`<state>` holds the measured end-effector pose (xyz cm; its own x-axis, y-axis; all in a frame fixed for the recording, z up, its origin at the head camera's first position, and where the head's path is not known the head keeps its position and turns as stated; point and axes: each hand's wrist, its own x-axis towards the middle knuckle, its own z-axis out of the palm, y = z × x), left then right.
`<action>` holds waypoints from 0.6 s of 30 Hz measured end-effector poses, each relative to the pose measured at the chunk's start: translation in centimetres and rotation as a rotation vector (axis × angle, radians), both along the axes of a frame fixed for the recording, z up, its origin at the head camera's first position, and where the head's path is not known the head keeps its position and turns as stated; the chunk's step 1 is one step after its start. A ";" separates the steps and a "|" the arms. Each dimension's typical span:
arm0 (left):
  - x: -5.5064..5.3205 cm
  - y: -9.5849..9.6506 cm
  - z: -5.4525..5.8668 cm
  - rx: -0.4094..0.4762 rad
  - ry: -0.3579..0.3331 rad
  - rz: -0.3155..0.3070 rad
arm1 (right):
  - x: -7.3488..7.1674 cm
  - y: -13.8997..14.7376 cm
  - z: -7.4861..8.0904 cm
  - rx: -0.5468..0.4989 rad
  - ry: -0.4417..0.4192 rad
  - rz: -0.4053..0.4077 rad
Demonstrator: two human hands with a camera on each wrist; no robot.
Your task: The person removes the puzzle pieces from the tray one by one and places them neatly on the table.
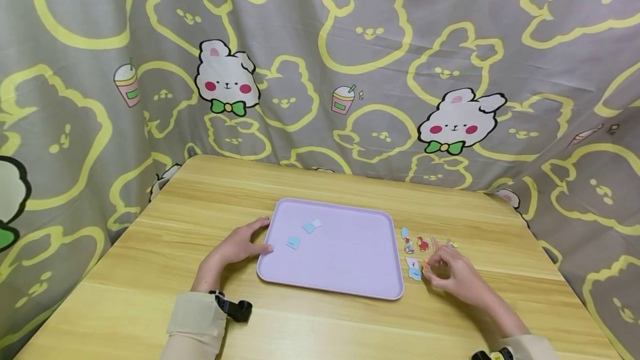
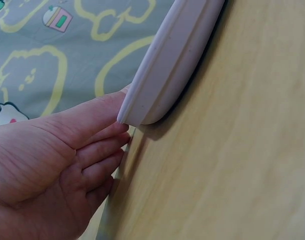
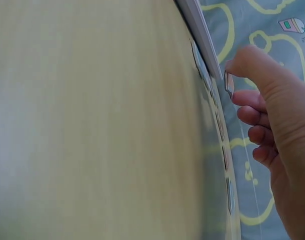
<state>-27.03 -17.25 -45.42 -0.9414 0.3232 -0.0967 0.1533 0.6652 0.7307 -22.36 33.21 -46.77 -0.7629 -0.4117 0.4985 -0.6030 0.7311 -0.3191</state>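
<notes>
My left hand [image 1: 239, 246] rests at the left edge of the lilac tray [image 1: 345, 260]. Its thumb lies over the rim, and the other fingers are loosely bent on the outer side. Two light-blue puzzle pieces [image 1: 293, 243] lie inside the tray at the left. To the right of the tray, my right hand [image 1: 457, 276] pinches a small orange puzzle piece [image 3: 229, 84] between thumb and index finger, with the other fingers curled. Beside that hand lie a white-and-blue piece [image 1: 414, 269], a red piece [image 1: 422, 244] and several other small pieces, some partly hidden behind the fingers.
The wooden table [image 1: 300, 326] carries the tray and the loose pieces. Behind it and along both sides hangs a grey curtain [image 1: 300, 32] with yellow outlines and white rabbit faces. A dark camera [image 1: 235, 309] is strapped to the left wrist.
</notes>
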 end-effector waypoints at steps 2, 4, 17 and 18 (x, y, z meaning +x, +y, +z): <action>0.0 0.0 0.0 0.001 -0.001 0.000 | 0.1 0.3 0.0 -0.006 0.013 0.011; 0.0 0.0 0.0 0.001 0.001 -0.002 | 0.0 0.6 0.0 -0.010 0.018 0.019; -0.1 0.0 -0.2 0.009 0.008 -0.005 | -0.5 1.1 -0.2 0.030 -0.006 0.027; -0.1 0.0 -0.2 0.008 0.008 -0.005 | -0.5 1.1 -0.2 0.038 -0.006 0.026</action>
<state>-27.15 -17.26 -45.59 -0.9405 0.3287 -0.0863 0.1627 0.6586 0.7347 -22.90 34.29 -47.00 -0.7549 -0.4500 0.4771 -0.6199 0.7270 -0.2951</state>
